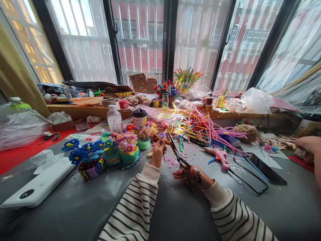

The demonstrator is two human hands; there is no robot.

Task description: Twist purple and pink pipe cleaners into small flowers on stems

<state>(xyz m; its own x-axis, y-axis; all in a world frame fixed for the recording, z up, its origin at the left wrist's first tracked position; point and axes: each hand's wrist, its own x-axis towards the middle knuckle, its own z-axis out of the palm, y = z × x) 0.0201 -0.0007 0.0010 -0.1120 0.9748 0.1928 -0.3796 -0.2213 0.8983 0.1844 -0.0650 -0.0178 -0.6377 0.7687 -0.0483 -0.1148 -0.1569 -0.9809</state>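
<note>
My left hand point(157, 153) is closed on a small purple pipe-cleaner flower point(162, 135), holding it up near the middle of the table. Black scissors point(181, 159) are in my right hand point(193, 175), whose fingers are in and around the handles. Their blades are apart and point up and left, with the tips just right of the flower. Pink fuzz clippings point(172, 163) lie on the table between the hands. Left of my left hand are pots of pink flowers point(128, 144) and blue flowers point(84, 150).
A pink glue gun point(220, 157) with a black cable and a phone point(267, 167) lie to the right. Loose pipe cleaners point(208, 127), a bottle point(114, 120) and a lidded cup point(139, 117) stand or lie behind. Another person's hand point(309, 147) is at the right edge.
</note>
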